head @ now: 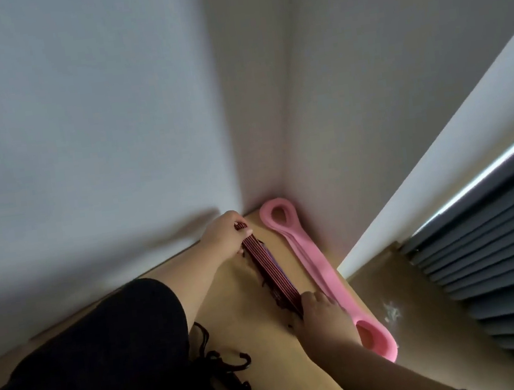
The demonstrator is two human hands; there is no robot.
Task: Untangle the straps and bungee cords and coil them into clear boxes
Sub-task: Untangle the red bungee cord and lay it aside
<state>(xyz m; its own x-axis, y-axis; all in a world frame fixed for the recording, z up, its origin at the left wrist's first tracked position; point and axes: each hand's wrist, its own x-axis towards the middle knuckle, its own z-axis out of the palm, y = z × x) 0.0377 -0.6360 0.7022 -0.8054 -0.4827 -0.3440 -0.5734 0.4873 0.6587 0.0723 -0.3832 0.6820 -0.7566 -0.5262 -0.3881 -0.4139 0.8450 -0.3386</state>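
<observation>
1. Maroon striped strap bundle [270,271] lies on the tan worktop [261,349], long axis running diagonally from the far corner toward the near right.
2. Left hand [223,236] grips the far end, fingers curled over it; right hand [317,312] presses and holds the near end, though the exact grip is partly hidden.
3. Both hands sit on the bundle's axis, one per end; right hand is nearer the camera.
4. Pink band [317,271] lies flat just beside the bundle on the right, roughly parallel, its near loop partly under the right wrist.
5. Dark tangled cords with a hook [228,363] sit near the left, apart from the bundle, still knotted.
6. No clear box in view, so boxing looks not yet started; likely next move is folding or coiling along that axis.
</observation>
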